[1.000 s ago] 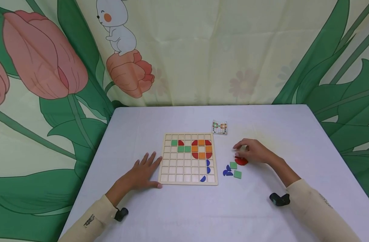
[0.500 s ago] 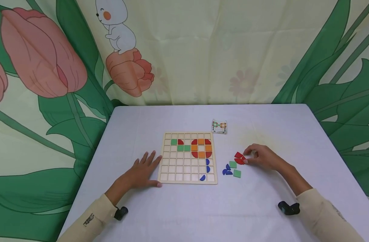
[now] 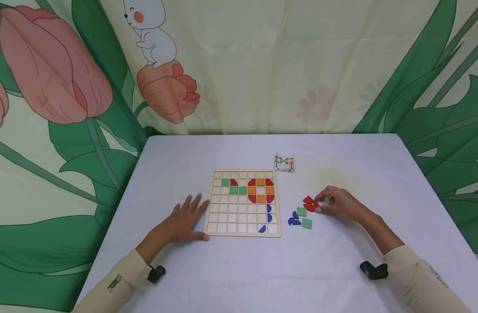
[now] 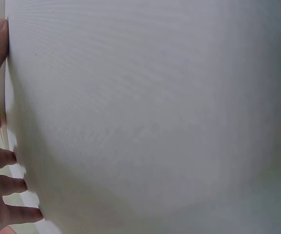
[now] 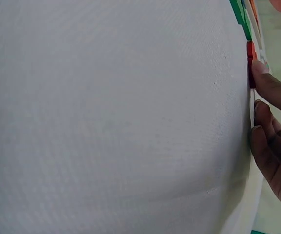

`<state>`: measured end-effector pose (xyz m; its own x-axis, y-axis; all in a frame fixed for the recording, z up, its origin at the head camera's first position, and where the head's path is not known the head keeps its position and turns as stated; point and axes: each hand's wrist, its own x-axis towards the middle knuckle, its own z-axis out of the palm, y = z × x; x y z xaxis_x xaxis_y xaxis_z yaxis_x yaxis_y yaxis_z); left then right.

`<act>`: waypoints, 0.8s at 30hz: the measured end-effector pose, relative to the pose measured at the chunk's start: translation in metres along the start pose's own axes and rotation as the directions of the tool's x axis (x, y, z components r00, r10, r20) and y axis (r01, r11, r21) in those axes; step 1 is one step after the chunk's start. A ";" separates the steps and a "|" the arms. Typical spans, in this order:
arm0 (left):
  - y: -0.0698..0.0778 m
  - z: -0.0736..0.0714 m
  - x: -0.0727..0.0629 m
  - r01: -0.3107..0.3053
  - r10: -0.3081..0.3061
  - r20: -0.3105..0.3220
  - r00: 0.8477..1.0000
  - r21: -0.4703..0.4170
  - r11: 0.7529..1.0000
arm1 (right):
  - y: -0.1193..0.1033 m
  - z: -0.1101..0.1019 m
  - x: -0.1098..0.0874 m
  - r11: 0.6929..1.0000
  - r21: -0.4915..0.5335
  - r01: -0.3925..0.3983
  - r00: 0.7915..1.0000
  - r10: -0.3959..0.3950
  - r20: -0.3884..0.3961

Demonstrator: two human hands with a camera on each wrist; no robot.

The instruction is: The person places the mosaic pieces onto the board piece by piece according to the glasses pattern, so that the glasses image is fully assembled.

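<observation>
My left hand (image 3: 185,221) lies with fingers spread on the white table, its fingertips and thumb at the left edge of the wooden grid board (image 3: 223,217). Orange squares, red quarter-circles, green squares and blue half-circles sit in some of the board's cells. To the right of the board, my right hand (image 3: 338,202) pinches a red quarter-circle piece (image 3: 315,204) between thumb and index finger, beside other red pieces (image 3: 309,200). In the right wrist view the thumb (image 5: 272,87) is against the red piece (image 5: 250,63), while the other fingers curl loosely.
Loose green squares (image 3: 307,223) and several blue half-circles (image 3: 296,222) lie between the board and my right hand. A small pattern card (image 3: 284,163) rests by the board's far right corner. Behind the table hangs a printed cloth (image 3: 254,65).
My right hand has drawn back to the right from above the red pieces, which are now spread apart, and pinches one of them. The left hand stays at the board's edge.
</observation>
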<state>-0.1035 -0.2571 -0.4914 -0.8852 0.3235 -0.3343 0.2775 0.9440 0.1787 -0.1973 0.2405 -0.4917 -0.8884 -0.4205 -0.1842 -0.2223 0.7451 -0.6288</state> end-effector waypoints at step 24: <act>0.000 -0.005 -0.001 -0.004 0.004 -0.015 1.000 0.003 1.000 | -0.020 0.004 0.005 0.992 0.122 0.030 0.997 -0.038 0.061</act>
<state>-0.1044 -0.2575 -0.4862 -0.8894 0.3264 -0.3201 0.2821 0.9428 0.1775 -0.1955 0.2215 -0.4828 -0.8531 -0.4793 -0.2063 -0.1985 0.6637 -0.7212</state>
